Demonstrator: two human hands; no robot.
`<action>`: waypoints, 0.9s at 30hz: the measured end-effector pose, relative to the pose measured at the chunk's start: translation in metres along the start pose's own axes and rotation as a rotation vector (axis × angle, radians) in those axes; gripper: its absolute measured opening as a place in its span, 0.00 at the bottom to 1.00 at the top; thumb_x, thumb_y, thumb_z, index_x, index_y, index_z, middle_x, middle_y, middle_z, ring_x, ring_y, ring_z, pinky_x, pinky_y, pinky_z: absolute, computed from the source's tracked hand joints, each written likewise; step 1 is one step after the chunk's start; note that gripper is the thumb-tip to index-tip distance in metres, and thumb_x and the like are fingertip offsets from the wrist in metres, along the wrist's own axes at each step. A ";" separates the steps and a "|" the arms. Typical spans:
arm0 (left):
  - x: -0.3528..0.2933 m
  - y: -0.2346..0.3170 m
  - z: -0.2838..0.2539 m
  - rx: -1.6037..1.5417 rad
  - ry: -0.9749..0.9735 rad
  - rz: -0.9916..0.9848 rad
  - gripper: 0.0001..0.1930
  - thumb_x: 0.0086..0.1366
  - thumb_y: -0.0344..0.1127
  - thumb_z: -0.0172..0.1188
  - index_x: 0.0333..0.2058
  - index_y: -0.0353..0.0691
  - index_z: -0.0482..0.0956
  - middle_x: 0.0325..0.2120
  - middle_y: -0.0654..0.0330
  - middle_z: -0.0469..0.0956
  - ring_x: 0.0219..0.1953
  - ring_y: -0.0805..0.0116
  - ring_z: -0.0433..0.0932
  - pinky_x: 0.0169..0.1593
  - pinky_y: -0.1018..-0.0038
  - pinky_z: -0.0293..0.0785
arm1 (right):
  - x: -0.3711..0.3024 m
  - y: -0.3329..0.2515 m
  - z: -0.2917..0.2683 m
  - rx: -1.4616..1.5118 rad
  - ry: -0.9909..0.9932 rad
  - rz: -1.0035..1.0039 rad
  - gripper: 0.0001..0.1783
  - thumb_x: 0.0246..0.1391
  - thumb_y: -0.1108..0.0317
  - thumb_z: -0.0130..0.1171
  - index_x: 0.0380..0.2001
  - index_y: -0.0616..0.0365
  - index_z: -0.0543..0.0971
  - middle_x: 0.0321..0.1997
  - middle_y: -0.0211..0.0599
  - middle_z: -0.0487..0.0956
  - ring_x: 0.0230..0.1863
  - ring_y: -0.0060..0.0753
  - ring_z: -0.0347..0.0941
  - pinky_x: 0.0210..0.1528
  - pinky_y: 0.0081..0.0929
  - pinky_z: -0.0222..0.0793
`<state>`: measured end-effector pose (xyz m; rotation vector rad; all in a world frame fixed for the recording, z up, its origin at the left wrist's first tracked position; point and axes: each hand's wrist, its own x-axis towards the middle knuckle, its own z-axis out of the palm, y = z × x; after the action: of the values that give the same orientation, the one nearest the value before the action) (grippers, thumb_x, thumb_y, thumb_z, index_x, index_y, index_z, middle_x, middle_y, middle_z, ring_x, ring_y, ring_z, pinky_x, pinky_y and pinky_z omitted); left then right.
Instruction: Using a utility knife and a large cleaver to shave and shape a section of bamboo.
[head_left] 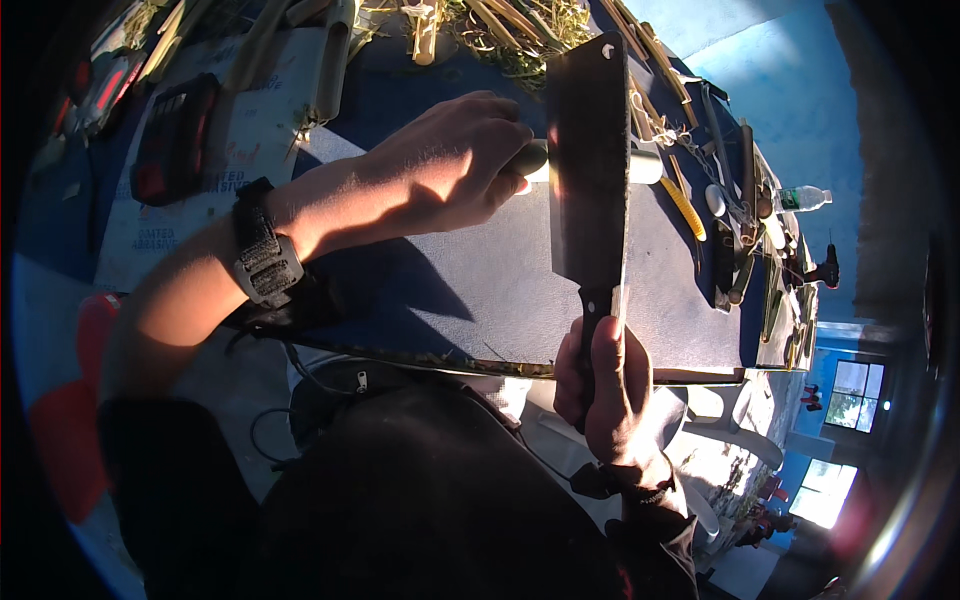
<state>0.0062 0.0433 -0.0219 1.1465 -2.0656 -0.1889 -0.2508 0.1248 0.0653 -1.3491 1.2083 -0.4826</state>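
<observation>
My right hand (610, 390) is wrapped round the black handle of a cleaver (590, 170). Its broad dark blade points away from me, with the sunlit edge on the right. My left hand (465, 150) is closed on the left end of a short pale bamboo tube (644, 166). The tube lies crosswise over the blue table (480, 270), and the blade covers its middle. Whether the blade touches the tube or only passes above it, I cannot tell. The fingertips of my left hand are partly hidden.
Bamboo shavings (520, 35) and split lengths lie along the far edge. At the right are a yellow-handled tool (683, 210), a plastic bottle (803, 198) and a power drill (826, 268). A black-and-red case (175, 140) sits on printed white sheeting at the left.
</observation>
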 end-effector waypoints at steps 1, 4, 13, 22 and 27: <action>0.001 0.001 0.001 -0.019 0.022 0.042 0.13 0.67 0.34 0.68 0.45 0.32 0.82 0.38 0.49 0.80 0.43 0.50 0.81 0.47 0.60 0.80 | 0.001 -0.001 0.000 -0.004 0.002 -0.001 0.33 0.76 0.37 0.40 0.30 0.56 0.72 0.18 0.22 0.67 0.16 0.13 0.60 0.19 0.17 0.55; 0.004 0.002 -0.001 0.007 0.053 0.136 0.10 0.65 0.31 0.68 0.42 0.33 0.81 0.36 0.50 0.78 0.42 0.50 0.79 0.48 0.58 0.78 | 0.016 -0.004 -0.001 0.054 0.026 0.015 0.34 0.76 0.36 0.39 0.29 0.56 0.71 0.18 0.23 0.66 0.16 0.14 0.61 0.18 0.17 0.56; 0.005 0.012 -0.011 0.203 -0.148 -0.016 0.13 0.69 0.38 0.66 0.35 0.33 0.76 0.34 0.52 0.75 0.42 0.52 0.78 0.51 0.60 0.76 | -0.002 0.004 -0.001 0.026 0.023 0.024 0.33 0.76 0.37 0.38 0.28 0.55 0.71 0.18 0.23 0.67 0.16 0.14 0.60 0.19 0.17 0.57; 0.006 0.006 -0.008 0.247 -0.168 0.082 0.14 0.69 0.39 0.66 0.36 0.33 0.74 0.34 0.51 0.74 0.40 0.53 0.78 0.50 0.61 0.76 | 0.013 -0.001 0.007 0.063 0.028 -0.002 0.32 0.76 0.36 0.40 0.31 0.55 0.71 0.18 0.22 0.65 0.15 0.13 0.58 0.18 0.17 0.54; 0.004 0.005 -0.006 0.287 -0.146 0.038 0.14 0.68 0.36 0.66 0.37 0.33 0.72 0.34 0.52 0.76 0.40 0.53 0.80 0.46 0.61 0.77 | 0.025 -0.006 0.002 0.127 0.017 0.012 0.34 0.74 0.34 0.41 0.31 0.54 0.71 0.18 0.21 0.64 0.15 0.13 0.58 0.17 0.17 0.53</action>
<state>0.0056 0.0445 -0.0138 1.2944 -2.2958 0.0462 -0.2375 0.1034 0.0611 -1.2312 1.1789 -0.5543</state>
